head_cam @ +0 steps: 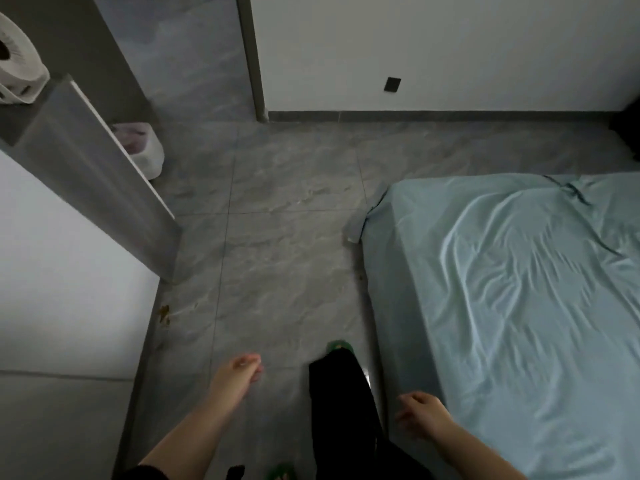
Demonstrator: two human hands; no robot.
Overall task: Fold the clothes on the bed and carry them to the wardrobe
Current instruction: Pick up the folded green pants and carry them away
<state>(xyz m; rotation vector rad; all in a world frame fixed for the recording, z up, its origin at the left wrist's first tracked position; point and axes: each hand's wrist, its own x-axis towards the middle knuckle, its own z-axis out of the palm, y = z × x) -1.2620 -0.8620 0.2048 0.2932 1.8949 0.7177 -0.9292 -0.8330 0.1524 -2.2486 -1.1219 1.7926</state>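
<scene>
Closest in, at the bottom of the frame: the left hand hangs over the floor with fingers loosely curled, grip slack, nothing in it. Same deal with the right hand at lower centre-right: loose fingers, holding nothing, just beside the bed's edge and not touching it as far as I can see. Between the two arms there's a black trouser leg with a green slipper poking out at its far end, and a second green slipper right at the bottom edge. All of that is over grey marbled floor tiles.

The bed fills the right side, and only a wrinkled pale blue-green sheet shows on the part in view.

On the left there's a white panel and a grey door standing ajar, can't tell what it belongs to. Just behind it sits a small white bin with a liner. Further up is a white wall with a black socket, plus a pack of toilet rolls in the upper left corner. There's a dark shape at the far right edge, too dim to tell what it is.
</scene>
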